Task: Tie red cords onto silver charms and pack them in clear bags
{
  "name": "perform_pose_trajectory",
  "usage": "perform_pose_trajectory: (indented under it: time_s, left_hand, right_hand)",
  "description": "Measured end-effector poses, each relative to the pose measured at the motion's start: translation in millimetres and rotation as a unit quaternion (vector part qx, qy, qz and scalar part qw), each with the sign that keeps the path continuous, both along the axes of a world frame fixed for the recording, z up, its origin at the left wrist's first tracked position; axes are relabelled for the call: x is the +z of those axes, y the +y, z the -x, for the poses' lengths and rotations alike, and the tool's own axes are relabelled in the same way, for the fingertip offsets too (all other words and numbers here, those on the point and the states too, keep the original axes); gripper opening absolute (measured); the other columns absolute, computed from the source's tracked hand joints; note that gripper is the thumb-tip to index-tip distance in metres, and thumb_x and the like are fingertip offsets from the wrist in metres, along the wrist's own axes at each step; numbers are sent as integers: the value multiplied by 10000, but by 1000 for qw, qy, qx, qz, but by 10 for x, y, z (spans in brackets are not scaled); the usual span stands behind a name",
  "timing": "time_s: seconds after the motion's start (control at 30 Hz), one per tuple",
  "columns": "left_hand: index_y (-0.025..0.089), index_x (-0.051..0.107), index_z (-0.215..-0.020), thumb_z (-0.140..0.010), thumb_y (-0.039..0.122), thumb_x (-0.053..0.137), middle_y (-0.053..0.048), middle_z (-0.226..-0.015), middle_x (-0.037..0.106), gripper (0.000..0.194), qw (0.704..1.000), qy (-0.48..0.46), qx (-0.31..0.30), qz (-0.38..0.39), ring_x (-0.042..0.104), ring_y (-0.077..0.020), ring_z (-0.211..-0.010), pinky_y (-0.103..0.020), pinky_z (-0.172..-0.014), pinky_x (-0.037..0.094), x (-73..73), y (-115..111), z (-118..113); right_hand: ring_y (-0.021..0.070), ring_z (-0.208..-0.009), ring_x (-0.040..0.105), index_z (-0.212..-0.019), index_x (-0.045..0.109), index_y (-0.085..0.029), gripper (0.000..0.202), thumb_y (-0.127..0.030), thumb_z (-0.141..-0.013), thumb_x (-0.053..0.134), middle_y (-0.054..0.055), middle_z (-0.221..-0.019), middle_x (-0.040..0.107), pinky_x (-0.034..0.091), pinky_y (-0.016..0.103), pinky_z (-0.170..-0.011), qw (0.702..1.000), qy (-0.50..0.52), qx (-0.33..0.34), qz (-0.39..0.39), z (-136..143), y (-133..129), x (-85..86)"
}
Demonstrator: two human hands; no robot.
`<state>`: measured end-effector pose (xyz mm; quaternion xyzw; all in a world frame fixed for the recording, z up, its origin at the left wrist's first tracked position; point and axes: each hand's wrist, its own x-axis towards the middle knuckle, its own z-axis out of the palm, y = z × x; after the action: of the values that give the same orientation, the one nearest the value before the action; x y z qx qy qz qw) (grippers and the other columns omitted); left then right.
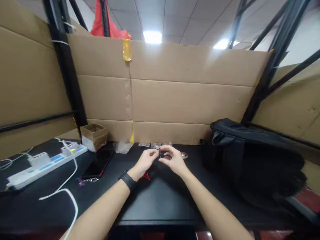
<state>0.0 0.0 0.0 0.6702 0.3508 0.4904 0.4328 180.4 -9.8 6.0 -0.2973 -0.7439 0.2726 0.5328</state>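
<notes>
A smartphone [98, 164] lay leftmost, seemingly clear of the handwork. Over the bench [160, 206], the left hand [146, 160] pinched a small dark piece [159, 153], apparently steadying it; the right hand [175, 161] curved around its other side, whether gripping couldn't be told.
</notes>
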Motion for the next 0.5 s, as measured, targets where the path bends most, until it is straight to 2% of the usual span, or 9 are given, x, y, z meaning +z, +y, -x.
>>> perform_pose_trajectory:
  time_s: [0.17,0.27,0.37,0.5]
  left_hand:
    - [129,735,-911,-902,496,606,-70,-862,732,388,998,25,20,-62,621,-201,-803,-277,-750,455,-74,55,-16]
    - [151,725,-901,-926,474,576,-59,-870,725,356,994,53,33,-95,623,-203,-832,-275,-776,456,-100,75,-17]
    - [151,709,-875,-919,491,575,-53,-846,708,368,995,47,26,-87,615,-200,-817,-275,-769,455,-125,87,-30]
    - [139,674,-820,-888,525,602,-50,-796,684,399,999,4,6,-41,598,-191,-780,-275,-735,445,-128,85,-52]
  right_hand:
    - [218,-961,707,-1052,713,-222,444,-274,-651,895,67,-1076,734,576,314,-783,1000,6,-26,1,5,5,-19]
    - [224,-935,710,-1019,726,-222,446,-321,-627,913,68,-1030,744,570,310,-749,999,13,-38,2,-2,20,-31]
    - [225,-928,706,-924,745,-212,360,-338,-631,912,83,-1072,742,555,301,-722,999,11,-42,-8,-9,22,-27]
    - [215,-888,700,-867,749,-210,291,-332,-652,903,84,-1076,747,529,297,-698,999,0,-54,-1,-3,-18,10]
